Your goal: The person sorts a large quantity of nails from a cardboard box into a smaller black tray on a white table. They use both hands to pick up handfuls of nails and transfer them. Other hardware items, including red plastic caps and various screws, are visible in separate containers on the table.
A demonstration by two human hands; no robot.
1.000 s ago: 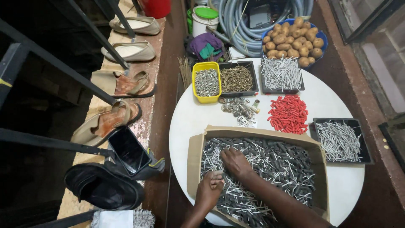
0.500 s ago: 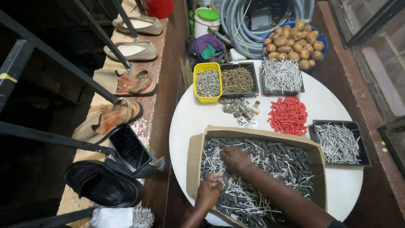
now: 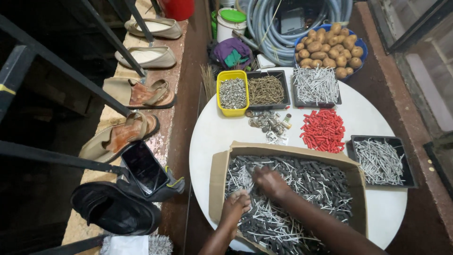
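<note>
Even, soft light falls on the white bench [image 3: 222, 137], bright without glare. The left side sinks into deep shadow beneath the dark railing bars [image 3: 61, 71]. Right hand [image 3: 269, 182] smears with motion blur; left hand [image 3: 236, 205] is a little sharper. Straight lines bow slightly toward the frame edges.

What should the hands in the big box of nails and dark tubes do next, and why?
Probably close the right hand on a few silver nails and lift them out. Both hands are down in the cardboard box, where nails lie mixed with dark tubes, the left hand close beside, while the trays on the white table hold separated kinds.
</note>
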